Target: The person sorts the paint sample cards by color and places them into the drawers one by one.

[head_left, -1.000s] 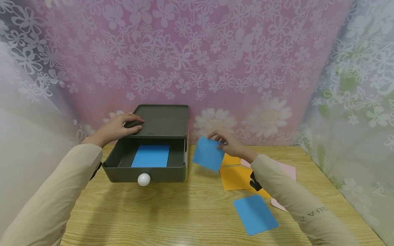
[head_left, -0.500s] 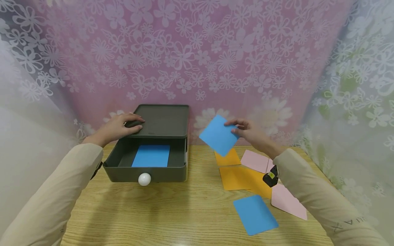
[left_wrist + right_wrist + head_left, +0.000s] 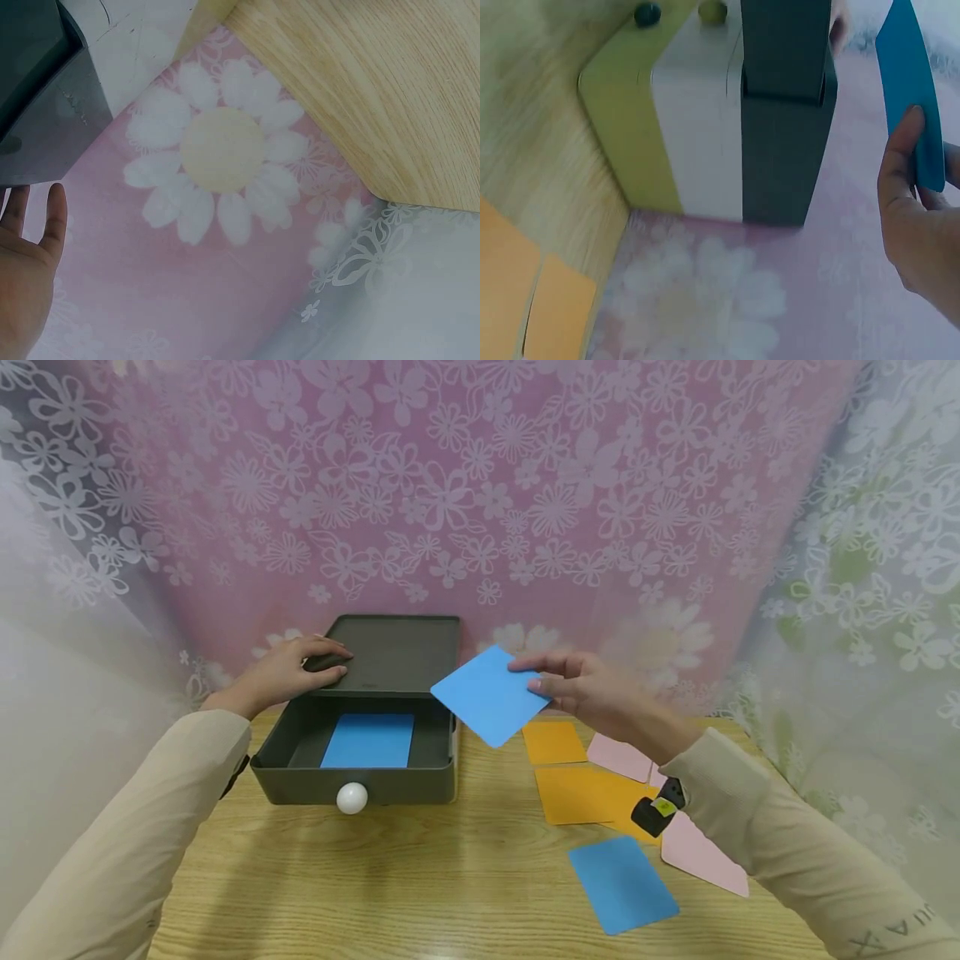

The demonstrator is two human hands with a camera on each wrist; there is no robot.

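My right hand (image 3: 596,689) pinches a blue square card (image 3: 491,695) between thumb and fingers, in the air just right of a small drawer unit. In the right wrist view the same card (image 3: 911,90) is seen nearly edge-on. My left hand (image 3: 281,672) rests on the left side of the unit's dark top (image 3: 401,652). Its fingers (image 3: 55,217) touch the unit in the left wrist view. The dark top drawer (image 3: 431,735) is pulled out, a white round knob (image 3: 352,797) on its front. Inside it lies another blue card (image 3: 367,741), flat.
On the wooden table (image 3: 487,877) to the right lie several orange cards (image 3: 573,793), pink cards (image 3: 701,852) and a blue card (image 3: 624,885). Below the dark tier, the unit has white (image 3: 697,135) and yellow-green (image 3: 626,127) tiers. A flowered curtain (image 3: 525,527) hangs behind.
My right hand has lifted the blue card, swung it rightward, then brought it back left near the unit's right edge. My left hand stays on the unit.
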